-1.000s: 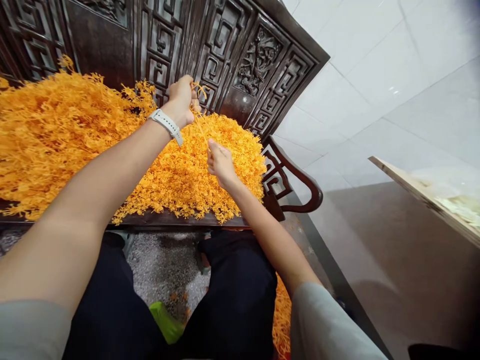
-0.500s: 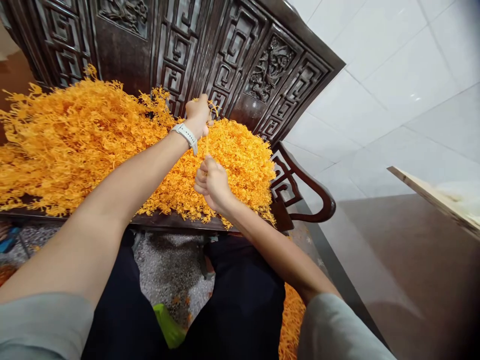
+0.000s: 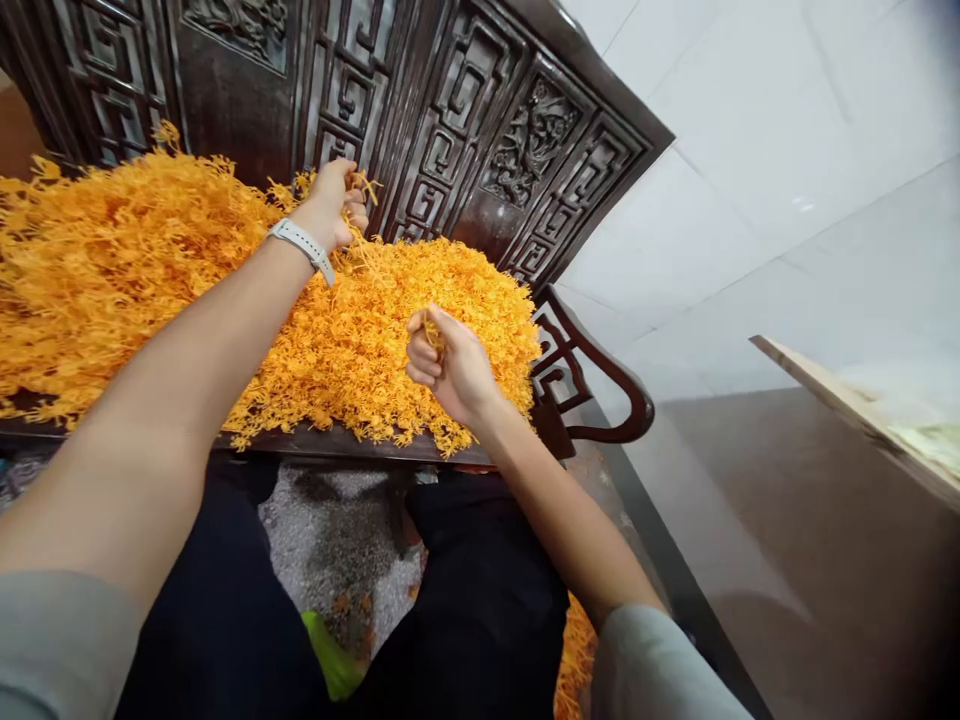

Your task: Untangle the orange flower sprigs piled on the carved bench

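Orange strands (image 3: 367, 186) show at the fingers of the left hand (image 3: 328, 208), which is curled with the fingertips drawn in, gripping them; their short ends poke out to the right, toward the carved bench back (image 3: 232, 110). More thin pieces slant down and right below that palm, though whether they hang from the grip or belong to the pile cannot be told.

The right hand (image 3: 459, 372) is also closed, thumb against the bent index finger, pinching a small orange piece (image 3: 433, 335) whose long axis is mostly hidden by the fingers.

The 2 hands are apart, on a slant: from the right hand, the left-hand strands lie up and to the left, farther from the body and nearer the bench back. No strand can be made out stretched straight between the 2 grips.

Beneath and between them is the orange pile (image 3: 322, 365), its long axis running left to right along the dark wooden seat (image 3: 360, 448), across the line of the forearms. The right hand is nearer its right end and the curved armrest (image 3: 637, 415); the left hand, with a pale wristband (image 3: 303, 246) behind it, is nearer the pile's far edge.
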Tool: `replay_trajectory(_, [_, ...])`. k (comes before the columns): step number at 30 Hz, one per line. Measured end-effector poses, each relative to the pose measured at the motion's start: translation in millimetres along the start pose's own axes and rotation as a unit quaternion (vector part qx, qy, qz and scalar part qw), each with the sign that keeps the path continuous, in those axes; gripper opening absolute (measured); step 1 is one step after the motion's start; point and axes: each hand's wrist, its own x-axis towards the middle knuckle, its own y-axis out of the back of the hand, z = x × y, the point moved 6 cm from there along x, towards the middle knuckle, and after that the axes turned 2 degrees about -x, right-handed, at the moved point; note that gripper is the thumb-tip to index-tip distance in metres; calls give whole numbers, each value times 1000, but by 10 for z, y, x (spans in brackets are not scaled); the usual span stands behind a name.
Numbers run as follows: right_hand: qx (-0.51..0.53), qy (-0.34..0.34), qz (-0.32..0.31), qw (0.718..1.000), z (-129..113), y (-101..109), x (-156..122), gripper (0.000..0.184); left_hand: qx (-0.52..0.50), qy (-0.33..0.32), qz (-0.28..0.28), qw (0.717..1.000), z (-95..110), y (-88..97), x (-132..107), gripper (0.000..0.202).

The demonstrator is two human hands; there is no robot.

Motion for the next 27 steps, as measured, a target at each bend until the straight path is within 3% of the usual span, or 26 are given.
replay_trajectory(4, [20, 28, 38, 999, -140, 323, 49, 42, 165, -14, -80, 983, 152, -557, -225, 62])
replay_trajectory(9, [52, 51, 60, 996, -234, 596, 84, 34, 238, -28, -94, 966, 212, -1112, -549, 47])
replay_trajectory(13, [63, 59, 85, 993, -328, 705, 96, 25, 406, -78, -174, 894, 5, -1547, -741, 46])
replay_trajectory(16, [82, 71, 107, 988, -384, 741, 93, 3, 478, -146, -205, 841, -147, -1793, -819, 40])
replay_trajectory(20, [90, 85, 141, 982, -393, 808, 86, 8, 522, -186, -204, 807, -230, -1911, -810, 33])
replay_trajectory(27, [35, 133, 212, 968, -372, 1011, 65, 16, 594, -199, -164, 762, -159, -1849, -768, 32])
